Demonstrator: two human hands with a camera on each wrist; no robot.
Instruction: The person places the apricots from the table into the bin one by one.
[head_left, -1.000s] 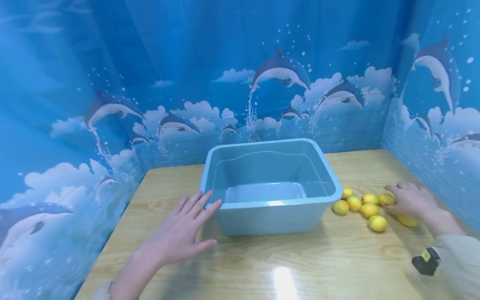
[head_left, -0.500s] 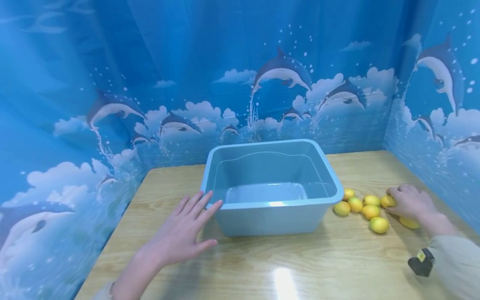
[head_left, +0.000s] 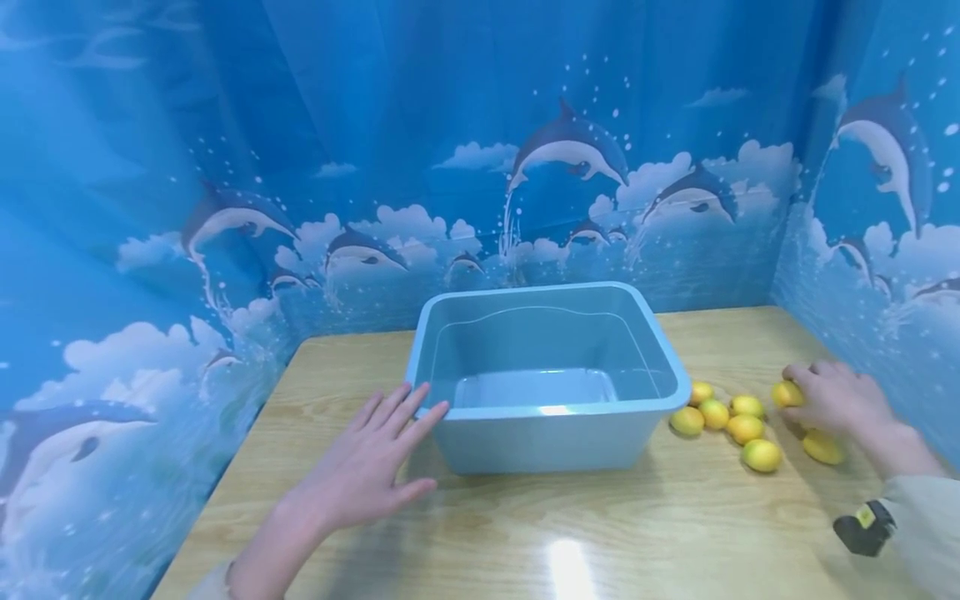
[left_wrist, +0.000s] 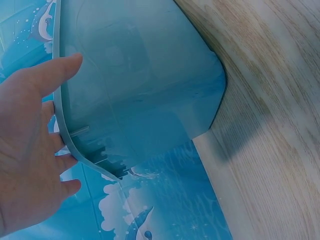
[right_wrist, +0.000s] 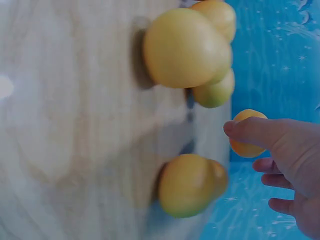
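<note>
My left hand lies with fingers spread at the front left corner of a light blue plastic bin, fingertips on its rim. From the left wrist view, the straight thumb and fingers of that hand stand along the rim of the bin. Far to the right, my right hand pinches a yellow lemon between thumb and fingers. The right wrist view has this lemon partly behind the thumb, raised off the table. Close below the hand, another lemon rests on the wood.
Several more yellow-green lemons lie grouped between the bin and my right hand. Everything stands on a light wooden table. A blue curtain printed with dolphins rises along the back and sides.
My right hand has closed on a lemon and drawn it up, away from the group of lemons. The left hand stays on the rim of the bin.
</note>
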